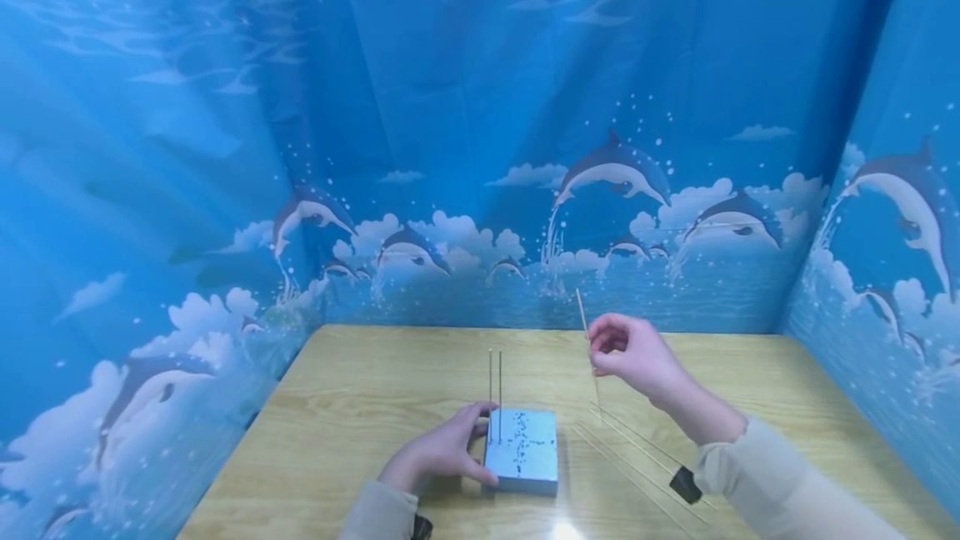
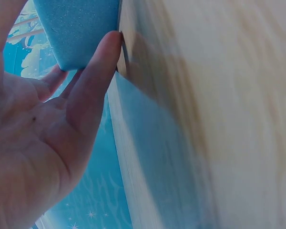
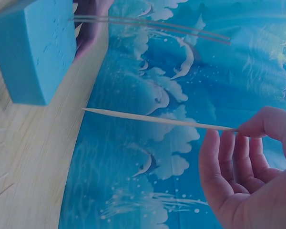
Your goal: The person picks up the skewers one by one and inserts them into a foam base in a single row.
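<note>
Worktop (image 1: 337, 390) of pale wood grain meets dolphin-printed blue backdrops (image 1: 465, 107) left, behind and right. On it, the left hand (image 1: 450, 444) grips a blue block (image 1: 538, 461) with two upright sticks (image 1: 500, 390); the right hand (image 1: 633, 357) pinches a third stick (image 1: 581, 311).

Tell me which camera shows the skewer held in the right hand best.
The right wrist view: the wooden skewer appears large there, its pointed end clear, pinched by the right hand. The head view shows it smaller and thinner, extending above and below the hand; the left wrist view does not show it.
</note>
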`<move>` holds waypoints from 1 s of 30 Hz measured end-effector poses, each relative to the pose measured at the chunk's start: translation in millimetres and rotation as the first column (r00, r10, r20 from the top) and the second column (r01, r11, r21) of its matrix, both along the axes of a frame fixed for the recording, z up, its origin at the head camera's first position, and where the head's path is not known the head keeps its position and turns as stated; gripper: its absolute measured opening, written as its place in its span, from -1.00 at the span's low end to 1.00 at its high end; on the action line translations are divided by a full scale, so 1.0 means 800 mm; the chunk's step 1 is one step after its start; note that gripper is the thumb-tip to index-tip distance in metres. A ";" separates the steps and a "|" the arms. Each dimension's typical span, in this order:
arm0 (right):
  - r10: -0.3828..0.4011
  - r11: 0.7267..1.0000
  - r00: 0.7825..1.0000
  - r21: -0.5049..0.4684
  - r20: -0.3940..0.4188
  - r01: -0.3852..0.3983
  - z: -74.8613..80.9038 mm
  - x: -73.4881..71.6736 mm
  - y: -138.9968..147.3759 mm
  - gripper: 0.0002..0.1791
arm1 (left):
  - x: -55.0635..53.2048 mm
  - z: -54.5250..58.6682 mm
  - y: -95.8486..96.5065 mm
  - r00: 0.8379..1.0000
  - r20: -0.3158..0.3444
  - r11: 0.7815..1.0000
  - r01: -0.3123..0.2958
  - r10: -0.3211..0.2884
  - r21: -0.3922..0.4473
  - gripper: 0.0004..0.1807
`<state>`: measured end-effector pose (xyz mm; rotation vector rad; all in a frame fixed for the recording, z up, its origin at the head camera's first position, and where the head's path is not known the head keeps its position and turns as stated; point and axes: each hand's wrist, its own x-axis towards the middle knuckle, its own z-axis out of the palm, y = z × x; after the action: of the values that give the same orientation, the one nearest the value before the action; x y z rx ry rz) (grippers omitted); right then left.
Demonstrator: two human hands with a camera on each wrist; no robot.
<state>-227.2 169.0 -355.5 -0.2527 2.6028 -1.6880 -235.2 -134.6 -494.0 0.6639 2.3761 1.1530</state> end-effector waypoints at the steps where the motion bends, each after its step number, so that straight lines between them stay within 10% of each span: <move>1: 0.000 1.000 1.000 -0.007 -0.008 0.000 0.001 0.002 -0.002 -0.74 | 0.000 0.000 0.000 1.000 0.000 1.000 -0.001 0.001 -0.002 0.23; 30: -0.057 0.977 0.995 -0.209 -0.084 0.038 -0.056 0.021 -0.089 -0.80 | -0.001 0.000 0.001 1.000 0.001 1.000 0.000 0.000 0.002 0.21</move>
<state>-210.2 97.6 -400.6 -0.2800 2.5119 -2.0121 -235.8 -133.7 -493.7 0.6636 2.3742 1.1563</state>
